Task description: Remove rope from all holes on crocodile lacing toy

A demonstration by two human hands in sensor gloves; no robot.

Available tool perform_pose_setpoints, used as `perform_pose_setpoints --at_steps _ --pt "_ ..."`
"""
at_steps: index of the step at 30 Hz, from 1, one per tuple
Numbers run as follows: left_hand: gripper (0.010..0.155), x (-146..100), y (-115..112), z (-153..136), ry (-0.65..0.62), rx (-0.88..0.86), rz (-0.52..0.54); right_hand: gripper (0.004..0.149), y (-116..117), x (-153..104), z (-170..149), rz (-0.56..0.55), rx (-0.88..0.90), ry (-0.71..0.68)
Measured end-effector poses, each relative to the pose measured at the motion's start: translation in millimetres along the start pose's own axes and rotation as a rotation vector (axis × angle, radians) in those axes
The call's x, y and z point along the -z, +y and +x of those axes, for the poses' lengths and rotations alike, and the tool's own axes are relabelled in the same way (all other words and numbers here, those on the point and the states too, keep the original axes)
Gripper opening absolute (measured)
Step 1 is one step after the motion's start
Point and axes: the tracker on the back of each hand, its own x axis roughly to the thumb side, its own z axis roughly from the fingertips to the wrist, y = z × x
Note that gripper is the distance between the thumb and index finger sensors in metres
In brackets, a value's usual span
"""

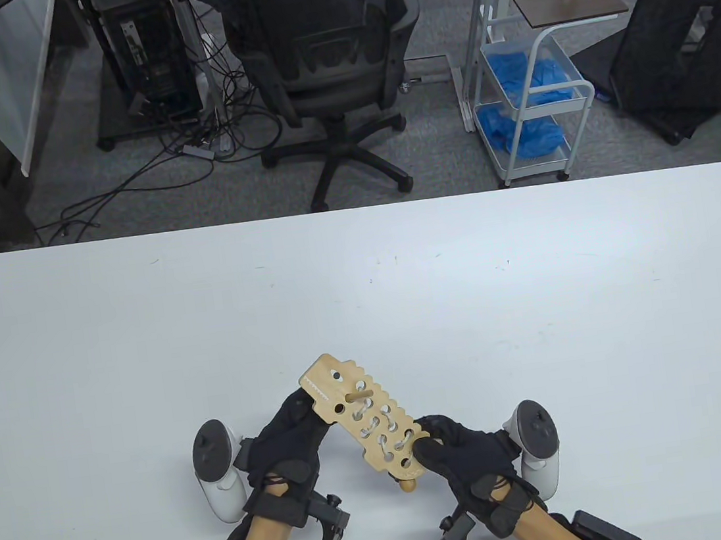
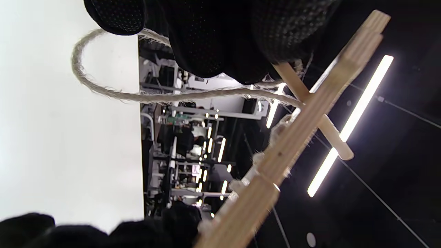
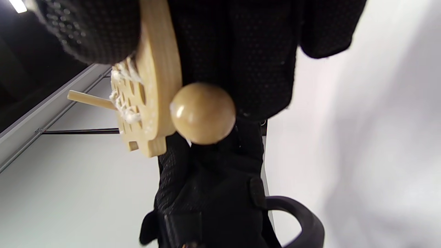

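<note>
A wooden crocodile lacing board (image 1: 364,422) is held above the table (image 1: 364,296) between both hands, head end pointing away. White rope (image 1: 382,436) is laced through several of its holes. A thin wooden peg (image 1: 358,396) sticks up through a hole near the head. My left hand (image 1: 287,442) holds the board from beneath at the head end; in the left wrist view its fingers (image 2: 206,34) touch the peg's lower end (image 2: 289,81) and a loose rope loop (image 2: 103,89). My right hand (image 1: 464,455) pinches the tail end (image 3: 155,82), where a wooden ball (image 3: 203,112) sits.
Beyond the table's far edge stand an office chair (image 1: 335,74), a white wire cart (image 1: 530,95) with blue items, and floor cables (image 1: 186,153).
</note>
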Motion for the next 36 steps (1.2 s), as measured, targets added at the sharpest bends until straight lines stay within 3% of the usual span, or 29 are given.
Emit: perform_pose_setpoints --at_steps 7,13,19,22,30,36 --pt "0.070 3 -9 -7 -0.030 -0.099 -0.168 0.045 -12 0 2 -0.089 -0.086 -0.006" --pt "0.074 1 -3 -10 -0.010 -0.068 -0.093 0.045 -10 1 13 -0.080 -0.401 -0.097" --pt "0.077 2 -3 -14 0.028 -0.104 -0.099 0.045 -7 -4 34 -0.152 -0.660 -0.273" --pt "0.083 1 -5 -15 0.072 -0.021 -0.098 0.045 -7 -7 44 -0.185 -0.804 -0.350" --pt "0.085 1 -10 -14 0.126 0.209 -0.103 0.045 -10 -9 48 -0.231 -0.813 -0.363" --pt "0.076 1 -6 -9 0.122 0.372 -0.034 0.045 -13 -8 47 -0.239 -0.797 -0.337"
